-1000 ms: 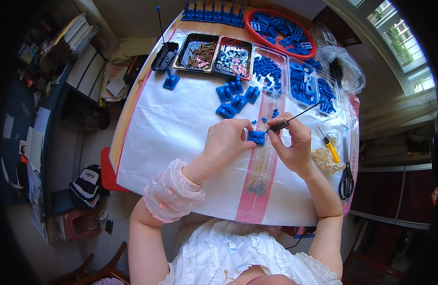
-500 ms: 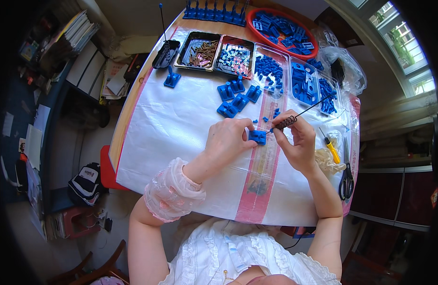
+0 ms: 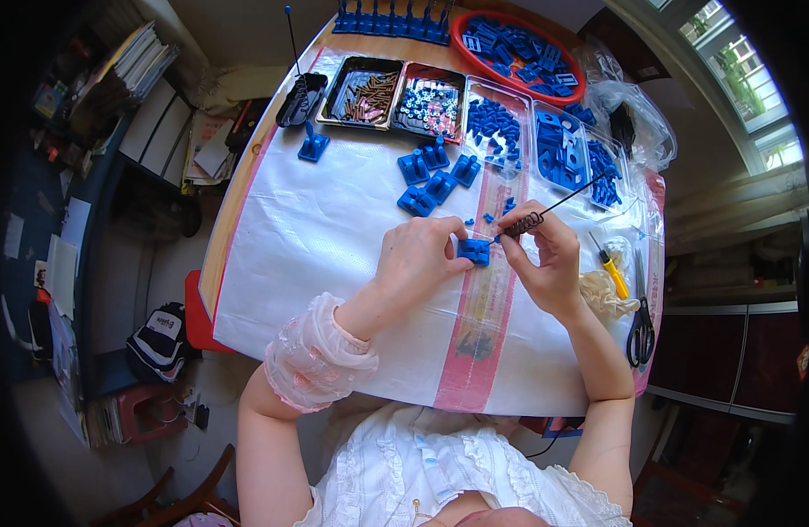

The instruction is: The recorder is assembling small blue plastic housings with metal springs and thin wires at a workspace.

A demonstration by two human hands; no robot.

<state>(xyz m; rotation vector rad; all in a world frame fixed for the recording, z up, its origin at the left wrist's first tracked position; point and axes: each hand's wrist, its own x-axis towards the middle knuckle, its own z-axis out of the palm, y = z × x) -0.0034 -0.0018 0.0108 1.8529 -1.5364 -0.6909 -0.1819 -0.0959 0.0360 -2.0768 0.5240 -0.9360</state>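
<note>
My left hand pinches a small blue plastic block against the sheet, thumb and fingers on its left side. In my right hand is a thin rod tool with a dark coiled-wire grip; its long shaft points up and right. The tool's lower tip is close to the block's right edge, where a tiny blue piece shows by my fingertips. Whether the tip touches the block I cannot tell. Loose tiny blue parts lie just beyond. Several blue clip-like pieces sit grouped farther off.
Trays of brass-coloured screws, metal nuts and blue parts line the far side, near a red basin. A yellow-handled screwdriver, crumpled glove-like material and scissors lie at right. One blue piece stands apart.
The view has shifted slightly. Both hands keep nearly the same hold on the block and the tool, with only a small movement of the tool near the block.
</note>
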